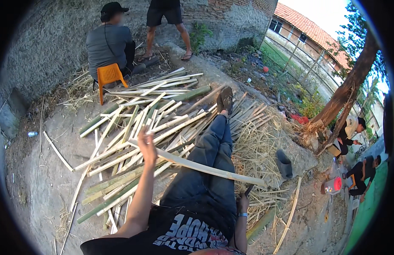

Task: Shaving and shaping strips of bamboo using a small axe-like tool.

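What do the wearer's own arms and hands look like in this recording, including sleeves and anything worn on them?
The person wears a black short-sleeved T-shirt with pale printed lettering, leaving both forearms bare. The left hand has no glove, and its wrist is bare. A silvery watch-like band circles the right wrist; the right hand is too shadowed for finer detail.

A black shirt with white lettering is worn with dark-blue jeans, dark footwear and a silvery wristwatch.
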The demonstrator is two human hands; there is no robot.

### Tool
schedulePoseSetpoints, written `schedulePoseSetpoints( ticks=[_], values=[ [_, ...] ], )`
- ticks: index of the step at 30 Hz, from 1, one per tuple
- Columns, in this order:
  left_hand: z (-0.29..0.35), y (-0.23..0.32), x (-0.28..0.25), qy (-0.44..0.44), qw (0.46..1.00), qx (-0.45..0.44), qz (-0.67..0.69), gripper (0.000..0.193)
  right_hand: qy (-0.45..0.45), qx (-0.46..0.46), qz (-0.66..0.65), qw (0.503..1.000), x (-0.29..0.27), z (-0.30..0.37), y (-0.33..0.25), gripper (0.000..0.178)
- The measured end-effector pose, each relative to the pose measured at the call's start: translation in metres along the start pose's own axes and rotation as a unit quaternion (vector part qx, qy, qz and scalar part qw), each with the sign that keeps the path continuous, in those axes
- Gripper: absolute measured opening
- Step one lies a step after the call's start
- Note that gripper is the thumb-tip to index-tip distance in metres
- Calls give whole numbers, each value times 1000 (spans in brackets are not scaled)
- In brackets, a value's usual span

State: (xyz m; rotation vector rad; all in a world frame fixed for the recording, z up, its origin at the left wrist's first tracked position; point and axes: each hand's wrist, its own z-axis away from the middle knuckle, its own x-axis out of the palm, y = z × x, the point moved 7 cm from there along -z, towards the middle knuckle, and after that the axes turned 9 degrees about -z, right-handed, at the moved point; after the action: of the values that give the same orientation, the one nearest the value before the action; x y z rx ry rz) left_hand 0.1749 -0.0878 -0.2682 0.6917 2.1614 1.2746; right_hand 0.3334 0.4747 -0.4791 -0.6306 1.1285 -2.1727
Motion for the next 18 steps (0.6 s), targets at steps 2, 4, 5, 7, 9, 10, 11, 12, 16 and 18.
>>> schedulePoseSetpoints(
  ticks=[2,4,5,7,9,10,11,12,16,18],
  values=[
    [47,65,76,-223,969,109,-1,53,-16,-18,5,1000,13,6,-10,25],
    [116,131,130,-431,869,239,-48,68,-11,-54,43,998,16,15,-11,24],
    [147,134,155,-467,823,308,-95,73,-23,-60,48,997,21,11,-7,24],
    [198,112,201,-558,730,348,-189,71,-4,-106,136,985,13,-7,8,24],
    [219,101,224,-602,688,335,-228,69,-8,-62,96,993,14,7,7,24],
    [231,93,232,-646,638,326,-264,67,-6,-18,51,999,14,14,6,24],
    [230,95,232,-627,662,343,-227,57,0,-38,14,999,10,17,10,22],
    [228,92,235,-630,656,346,-229,57,3,-34,8,999,7,14,10,22],
    [218,84,241,-654,684,287,-149,52,61,20,-73,995,-13,6,17,19],
    [203,101,241,-645,672,318,-177,58,98,27,-93,990,-20,20,10,21]
  ],
)
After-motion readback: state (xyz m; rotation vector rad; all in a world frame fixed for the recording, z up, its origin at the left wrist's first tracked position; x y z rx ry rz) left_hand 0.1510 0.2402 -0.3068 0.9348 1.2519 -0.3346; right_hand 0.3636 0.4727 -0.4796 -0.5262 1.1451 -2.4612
